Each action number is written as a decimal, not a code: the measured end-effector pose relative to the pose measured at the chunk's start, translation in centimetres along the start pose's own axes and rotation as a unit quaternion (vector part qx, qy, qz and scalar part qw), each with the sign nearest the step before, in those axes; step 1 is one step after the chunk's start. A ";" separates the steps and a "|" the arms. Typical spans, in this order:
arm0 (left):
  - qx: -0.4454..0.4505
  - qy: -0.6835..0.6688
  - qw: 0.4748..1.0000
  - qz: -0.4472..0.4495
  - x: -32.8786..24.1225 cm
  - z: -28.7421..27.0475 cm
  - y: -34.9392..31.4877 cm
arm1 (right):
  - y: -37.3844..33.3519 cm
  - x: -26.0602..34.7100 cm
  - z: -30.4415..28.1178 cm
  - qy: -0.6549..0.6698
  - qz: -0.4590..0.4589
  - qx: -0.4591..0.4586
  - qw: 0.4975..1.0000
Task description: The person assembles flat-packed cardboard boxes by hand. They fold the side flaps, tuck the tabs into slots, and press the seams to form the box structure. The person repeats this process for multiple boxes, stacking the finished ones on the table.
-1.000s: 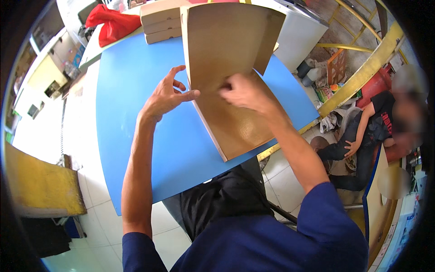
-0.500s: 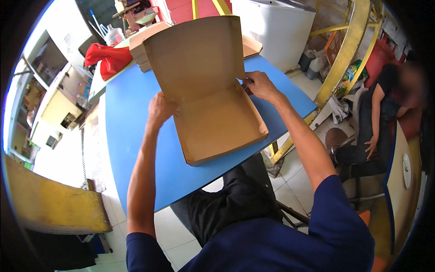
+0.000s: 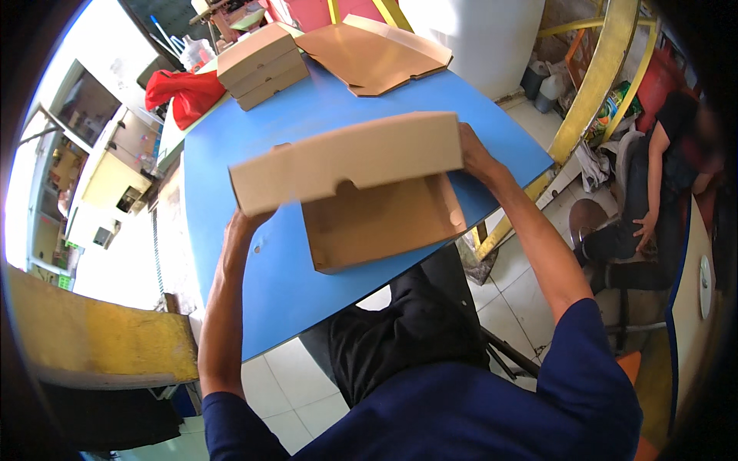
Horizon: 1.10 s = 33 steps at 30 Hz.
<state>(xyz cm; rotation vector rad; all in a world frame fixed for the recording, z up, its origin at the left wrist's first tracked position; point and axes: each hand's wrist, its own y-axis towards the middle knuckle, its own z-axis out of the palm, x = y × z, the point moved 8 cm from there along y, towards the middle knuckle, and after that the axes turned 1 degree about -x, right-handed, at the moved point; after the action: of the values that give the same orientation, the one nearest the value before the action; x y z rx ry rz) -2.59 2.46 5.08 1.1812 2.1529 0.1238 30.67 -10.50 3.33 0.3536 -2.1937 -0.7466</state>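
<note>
A brown cardboard box [image 3: 384,229] stands near the front edge of the blue table, its tray part facing up. Its hinged lid [image 3: 384,157] is tilted partway down over the tray, front flap toward me, with a small notch in the flap's lower edge. At the lid's left end, my left hand [image 3: 252,218] grips the corner, fingers mostly hidden behind the cardboard. My right hand [image 3: 478,157] is closed around the lid's right end, its fingertips out of sight behind it. The front of the tray's inside shows; the lid covers the back.
On the blue table [image 3: 223,246], closed cardboard boxes [image 3: 261,65] are stacked at the far left, beside a flat unfolded box [image 3: 377,58]. A red bag [image 3: 184,96] lies left of the stack. A yellow metal frame [image 3: 596,100] and a seated person [image 3: 653,177] are at right.
The lid has swung from upright down toward me over the tray, bringing the stack and flat box into view. Both hands have moved with it, the left lower, the right slightly outward.
</note>
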 end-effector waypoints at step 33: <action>-0.248 -0.636 0.701 -0.207 -7.2 5.3 -9.5 | -3.1 13.0 5.1 0.121 -0.013 -0.006 0.993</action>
<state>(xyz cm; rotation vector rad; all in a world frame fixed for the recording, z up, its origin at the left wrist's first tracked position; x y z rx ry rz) -3.56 -9.88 1.03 0.1959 0.9321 -0.2475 18.28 -16.92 6.38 0.4436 -1.9588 -0.6920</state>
